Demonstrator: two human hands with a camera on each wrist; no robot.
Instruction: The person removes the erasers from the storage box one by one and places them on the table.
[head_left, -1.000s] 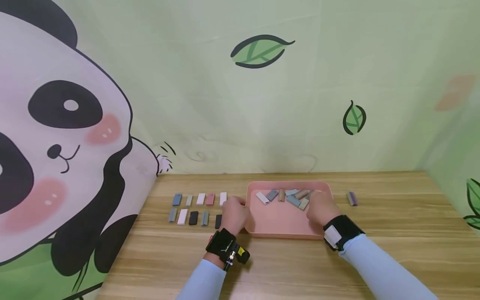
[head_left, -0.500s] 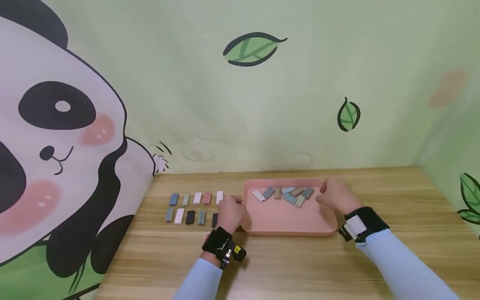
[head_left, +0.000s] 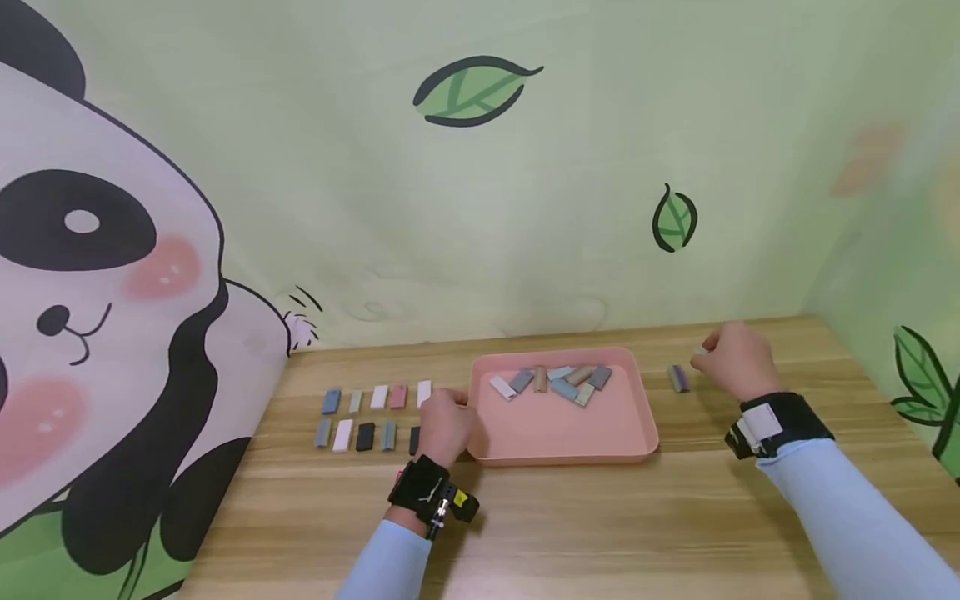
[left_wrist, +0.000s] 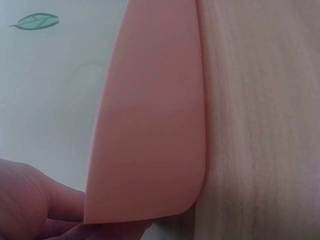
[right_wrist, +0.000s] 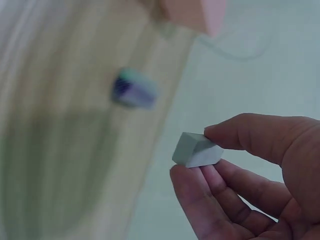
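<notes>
My right hand (head_left: 738, 360) is off to the right of the tray, above the table. Between thumb and fingertips it pinches a small pale grey-green block (right_wrist: 196, 150), seen clearly in the right wrist view. Just left of that hand, a purple and grey block (head_left: 678, 378) lies on the table. At the left end of the pink tray (head_left: 562, 437), my left hand (head_left: 445, 427) grips the wall near the front corner. Several small blocks lie loose along the tray's back half, among them a white block (head_left: 502, 387) and a brown block (head_left: 540, 379).
Left of the tray, several blocks stand in two rows on the wooden table (head_left: 570, 525), including a blue block (head_left: 332, 401), a pink block (head_left: 398, 395) and a black block (head_left: 365, 437). A printed wall cloth (head_left: 465, 225) rises behind the table.
My right hand has come out of the tray with the grey-green block and moved right, past the purple block. The left hand stays at the tray's left end. The head view has shifted.
</notes>
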